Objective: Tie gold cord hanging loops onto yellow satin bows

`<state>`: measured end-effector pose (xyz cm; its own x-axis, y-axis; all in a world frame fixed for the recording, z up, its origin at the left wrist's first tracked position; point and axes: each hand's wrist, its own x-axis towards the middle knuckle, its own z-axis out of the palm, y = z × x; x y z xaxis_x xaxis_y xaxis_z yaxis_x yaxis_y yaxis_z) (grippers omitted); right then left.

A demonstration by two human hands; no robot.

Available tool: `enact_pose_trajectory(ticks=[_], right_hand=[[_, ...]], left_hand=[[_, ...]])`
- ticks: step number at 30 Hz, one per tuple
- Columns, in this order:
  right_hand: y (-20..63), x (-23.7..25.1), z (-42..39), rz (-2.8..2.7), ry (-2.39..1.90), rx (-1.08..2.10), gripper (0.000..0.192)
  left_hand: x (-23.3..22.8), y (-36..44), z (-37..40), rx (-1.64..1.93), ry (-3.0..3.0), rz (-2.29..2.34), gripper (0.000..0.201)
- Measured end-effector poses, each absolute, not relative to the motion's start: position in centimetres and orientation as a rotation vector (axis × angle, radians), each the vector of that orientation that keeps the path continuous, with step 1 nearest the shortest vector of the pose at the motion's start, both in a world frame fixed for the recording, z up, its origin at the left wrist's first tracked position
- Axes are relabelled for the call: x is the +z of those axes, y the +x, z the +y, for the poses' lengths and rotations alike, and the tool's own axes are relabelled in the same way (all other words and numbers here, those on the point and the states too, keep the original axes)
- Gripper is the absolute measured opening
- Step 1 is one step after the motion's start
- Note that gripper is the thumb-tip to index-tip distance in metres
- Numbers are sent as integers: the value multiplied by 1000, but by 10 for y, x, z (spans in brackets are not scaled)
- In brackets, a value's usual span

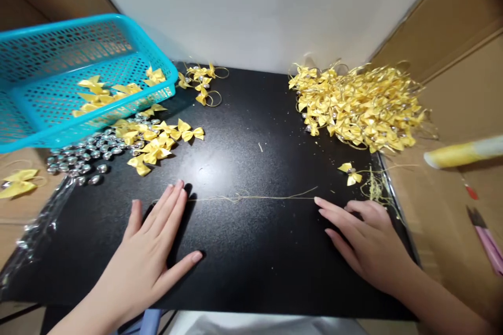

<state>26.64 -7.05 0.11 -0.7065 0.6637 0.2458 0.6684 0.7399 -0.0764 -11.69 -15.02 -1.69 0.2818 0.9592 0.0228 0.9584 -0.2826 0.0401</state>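
Observation:
A thin gold cord (267, 197) stretches across the black board between my two hands, with a small loop or knot near its middle. My left hand (155, 246) lies flat over the cord's left end, its fingers stretched and the thumb spread. At the cord's right end, my right hand (361, 235) touches it with an extended fingertip; the other fingers are loosely bent and apart. Just beyond the right hand lies a yellow bow (350, 173) with a cord tail. Whether any cord is under the left palm is hidden.
A turquoise basket (149, 44) holding yellow bows stands at the left. Silver bells (84, 157) and loose bows (153, 149) lie before it. Finished-looking bows (361, 107) pile up at the back right. Pink-handled scissors (487, 246) and a yellow roll (463, 153) are at the right.

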Motion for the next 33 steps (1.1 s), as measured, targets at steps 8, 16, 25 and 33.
enact_pose_trajectory(ticks=[8,16,25,33], right_hand=[[274,2,-67,-2739,-1114,-120,25],[273,6,-66,-2765,-1135,-228,28],[277,8,-65,-2773,-1154,-254,26],[257,7,-69,-2771,-1133,-25,27]], left_hand=[[-15,-122,-156,18,2444,1942,87],[-16,-123,-157,35,2456,1944,87],[-16,-123,-158,70,2426,1964,85],[-20,-126,-158,106,2402,1962,83]])
